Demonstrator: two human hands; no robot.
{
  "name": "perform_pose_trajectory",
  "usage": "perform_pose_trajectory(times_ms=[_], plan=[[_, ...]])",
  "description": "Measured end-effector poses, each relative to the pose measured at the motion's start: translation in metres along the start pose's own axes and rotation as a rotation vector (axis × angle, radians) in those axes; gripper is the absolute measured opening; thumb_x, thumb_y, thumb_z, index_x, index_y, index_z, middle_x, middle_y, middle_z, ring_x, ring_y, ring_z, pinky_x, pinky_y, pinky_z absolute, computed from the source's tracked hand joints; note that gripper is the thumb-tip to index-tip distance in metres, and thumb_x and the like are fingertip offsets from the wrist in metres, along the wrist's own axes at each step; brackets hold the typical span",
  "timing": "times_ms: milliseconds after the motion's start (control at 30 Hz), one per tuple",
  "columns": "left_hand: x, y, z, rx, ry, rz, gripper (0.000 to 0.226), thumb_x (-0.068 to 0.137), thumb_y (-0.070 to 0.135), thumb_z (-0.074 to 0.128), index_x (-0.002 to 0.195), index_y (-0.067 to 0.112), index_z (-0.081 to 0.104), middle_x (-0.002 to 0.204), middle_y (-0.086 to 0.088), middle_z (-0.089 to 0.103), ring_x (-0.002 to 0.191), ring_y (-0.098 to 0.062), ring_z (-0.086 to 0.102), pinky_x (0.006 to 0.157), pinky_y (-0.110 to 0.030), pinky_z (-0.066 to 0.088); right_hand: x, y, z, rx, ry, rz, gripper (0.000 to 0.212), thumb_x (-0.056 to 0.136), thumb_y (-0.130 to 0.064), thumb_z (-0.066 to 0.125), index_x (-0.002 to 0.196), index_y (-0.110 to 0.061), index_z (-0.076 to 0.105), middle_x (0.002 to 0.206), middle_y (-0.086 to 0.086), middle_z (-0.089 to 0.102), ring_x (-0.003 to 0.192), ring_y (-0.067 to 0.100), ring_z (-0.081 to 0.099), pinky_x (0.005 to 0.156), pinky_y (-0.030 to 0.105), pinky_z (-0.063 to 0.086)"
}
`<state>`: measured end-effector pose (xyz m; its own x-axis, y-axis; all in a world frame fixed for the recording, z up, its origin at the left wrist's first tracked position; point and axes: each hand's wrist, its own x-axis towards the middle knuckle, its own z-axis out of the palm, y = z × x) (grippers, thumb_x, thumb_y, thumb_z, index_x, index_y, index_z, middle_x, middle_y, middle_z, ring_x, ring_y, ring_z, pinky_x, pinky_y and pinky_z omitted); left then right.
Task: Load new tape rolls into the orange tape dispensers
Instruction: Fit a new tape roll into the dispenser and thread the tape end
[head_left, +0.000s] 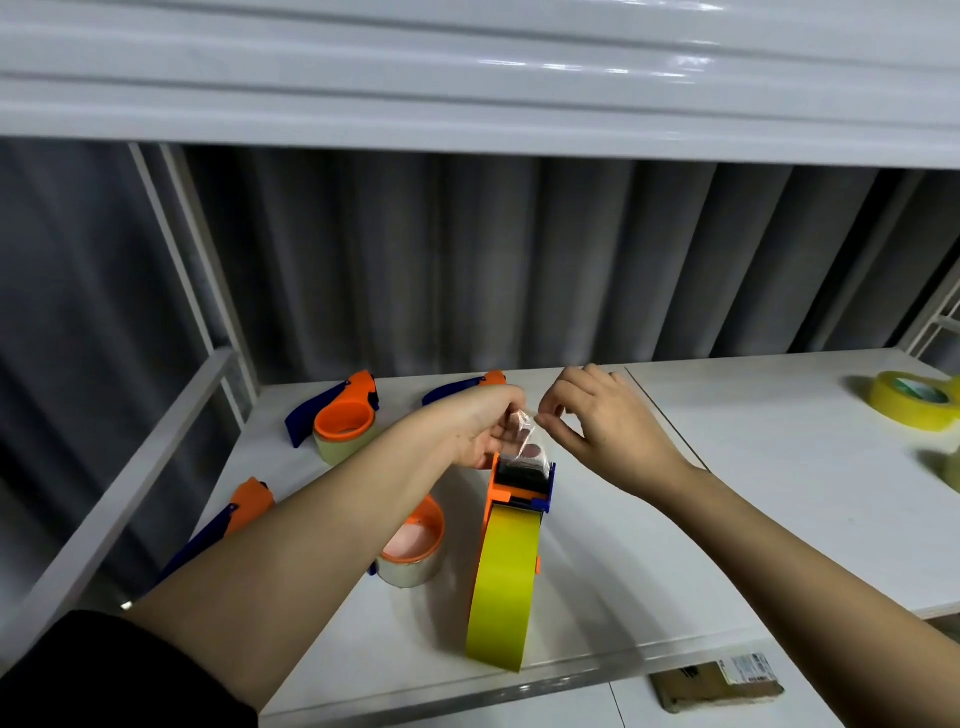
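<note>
Pinching clear tape end (522, 434) above dispenser (522, 486): left hand (488, 434) and right hand (605, 423) fingers both closed on it. Risk: film folds, sticks to itself, or slips back onto roll (504, 582).

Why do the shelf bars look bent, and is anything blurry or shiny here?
Head view: the wide-angle lens bends the white shelf overhead, which also shows glare streaks; the yellow tape roll near the right edge is smeared; the hands and centre dispenser look sharper.
</note>
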<state>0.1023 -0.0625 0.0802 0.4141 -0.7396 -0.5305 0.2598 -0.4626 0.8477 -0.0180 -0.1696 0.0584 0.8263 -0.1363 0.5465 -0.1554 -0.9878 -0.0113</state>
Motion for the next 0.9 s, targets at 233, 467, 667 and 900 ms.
perform_pose_trajectory(times_ms=[233,467,667,900], plan=[[-0.002,0.001,-0.001,0.055,0.015,0.039,0.027,0.085,0.02,0.047,0.059,0.013,0.042,0.072,-0.004,0.055,0.073,-0.023,0.069,0.058,-0.026,0.047,0.008,-0.003,-0.011,0.914,-0.448,0.451,0.015,0.096,-0.02,0.048,0.086,-0.015,0.057,0.081,-0.006,0.059,0.077,0.004,0.054,0.07,0.016,0.043],[0.002,-0.004,-0.003,0.062,0.058,0.125,0.028,0.092,0.037,0.05,0.081,0.01,0.052,0.095,-0.011,0.061,0.079,-0.025,0.07,0.058,-0.026,0.051,0.008,0.0,-0.005,1.284,-0.538,0.649,0.02,0.095,-0.016,0.044,0.08,-0.011,0.056,0.08,-0.001,0.057,0.083,0.012,0.051,0.079,0.031,0.035],[0.0,-0.01,-0.005,0.032,0.0,0.168,0.021,0.088,0.025,0.052,0.094,0.005,0.057,0.095,-0.013,0.064,0.084,-0.024,0.069,0.063,-0.025,0.052,0.002,0.001,0.002,1.437,-0.547,0.766,0.022,0.094,-0.019,0.044,0.079,-0.013,0.059,0.081,-0.001,0.058,0.081,0.011,0.051,0.078,0.03,0.036],[-0.001,-0.013,-0.011,0.002,-0.063,0.172,0.016,0.089,0.016,0.054,0.1,0.006,0.058,0.086,-0.007,0.065,0.081,-0.019,0.069,0.062,-0.021,0.052,0.001,0.001,0.005,1.457,-0.552,0.695,0.024,0.095,-0.019,0.043,0.078,-0.015,0.059,0.085,0.001,0.058,0.091,0.017,0.049,0.084,0.034,0.036]])
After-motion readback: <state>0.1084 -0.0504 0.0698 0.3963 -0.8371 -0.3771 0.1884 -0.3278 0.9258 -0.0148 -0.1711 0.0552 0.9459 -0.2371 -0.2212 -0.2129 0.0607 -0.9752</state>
